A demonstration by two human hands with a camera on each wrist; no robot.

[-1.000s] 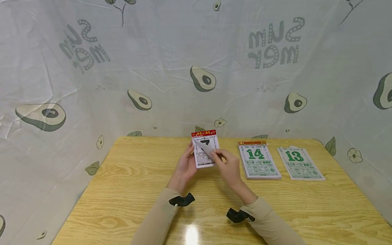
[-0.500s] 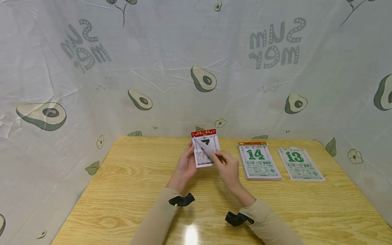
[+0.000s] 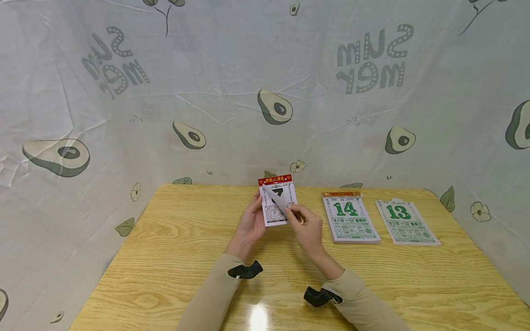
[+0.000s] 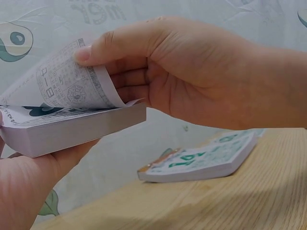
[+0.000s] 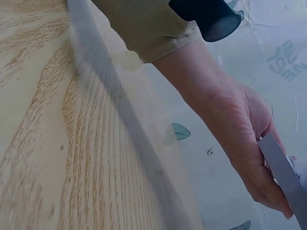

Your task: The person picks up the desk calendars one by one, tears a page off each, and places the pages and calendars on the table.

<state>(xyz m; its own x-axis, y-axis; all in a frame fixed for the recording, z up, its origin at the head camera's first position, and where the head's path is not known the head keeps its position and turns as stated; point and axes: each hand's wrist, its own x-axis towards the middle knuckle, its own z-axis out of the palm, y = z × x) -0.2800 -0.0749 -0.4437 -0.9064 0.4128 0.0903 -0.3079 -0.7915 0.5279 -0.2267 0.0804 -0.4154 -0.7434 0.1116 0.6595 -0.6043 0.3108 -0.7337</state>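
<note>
My left hand [image 3: 250,225] grips a thick tear-off calendar [image 3: 273,216] from its left side and underneath, up off the table. A red header strip [image 3: 275,179] tops it, and a black 7 shows partly on the sheet below. With thumb and fingers, my right hand [image 3: 310,230] pinches the lower corner of the top page [image 3: 278,198]. That page is lifted and curls diagonally across the 7. In the left wrist view the raised page [image 4: 62,79] bends up above the block. The right wrist view has the left hand [image 5: 240,134] around the calendar's edge [image 5: 283,177].
To the right on the wooden table [image 3: 174,239] lies another calendar [image 3: 351,218] with a green 14 and an orange header. Beside it is a loose-looking sheet [image 3: 407,222] with a green 13. A printed avocado curtain [image 3: 223,92] stands behind the table.
My right hand has shifted slightly left, drawing the curled page's corner a little with it. The left hand and the calendar stay nearly in place.
</note>
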